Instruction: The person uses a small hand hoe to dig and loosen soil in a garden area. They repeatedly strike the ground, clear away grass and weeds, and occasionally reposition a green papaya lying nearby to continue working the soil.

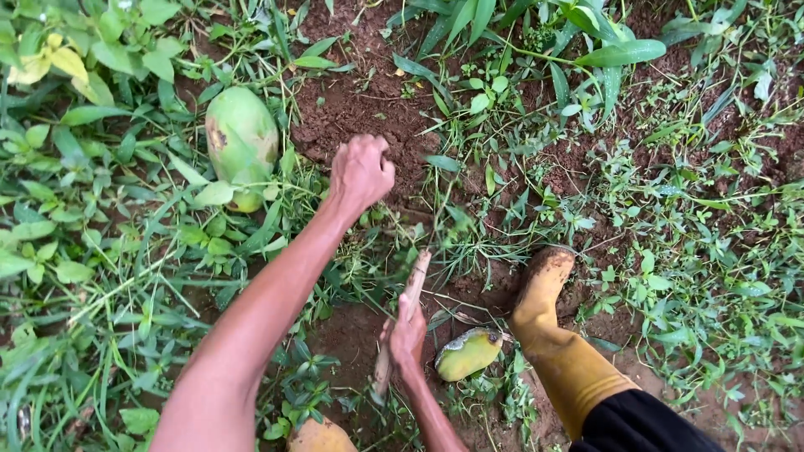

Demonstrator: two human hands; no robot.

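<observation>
My left hand (362, 172) is stretched forward and curled into a fist just above bare brown soil (360, 105), at the edge of the grass; I see nothing sticking out of the fist. My right hand (406, 333) is lower down, close to my body. It grips a long wooden tool handle (415, 280) that slants up and to the right from the hand. The tool's working end is hidden among the weeds. A large green oval fruit (241, 138) with a brown patch lies in the plants to the left of my left hand.
My yellow rubber boot (548, 322), muddy at the toe, stands to the right of the handle. A cut yellow-green fruit piece (467, 353) lies between boot and right hand. Another yellowish boot tip (320, 437) shows at the bottom edge. Dense weeds and grass (687, 251) surround the soil patches.
</observation>
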